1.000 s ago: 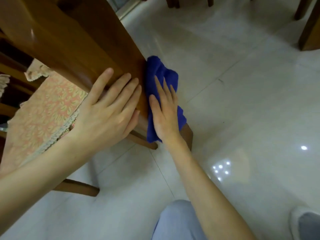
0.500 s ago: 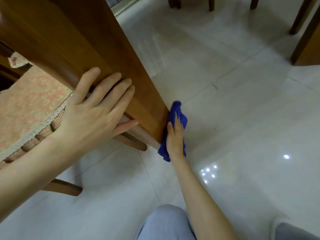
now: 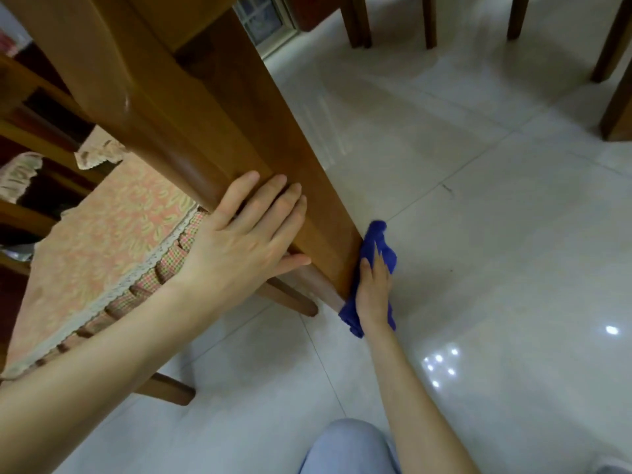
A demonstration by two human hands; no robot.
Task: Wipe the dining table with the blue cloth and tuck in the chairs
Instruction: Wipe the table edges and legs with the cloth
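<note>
Low on the wooden leg point(image 3: 239, 124), near the floor point(image 3: 478, 241), the right hand point(image 3: 374, 295) presses the blue cloth point(image 3: 378, 234) with straight fingers, grip apart, while the left hand point(image 3: 239, 254) lies flat higher up, likewise apart.

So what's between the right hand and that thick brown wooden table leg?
The crumpled blue cloth: in the head view the right hand presses it with straight fingers against the far side of the wooden table leg, low down.
</note>
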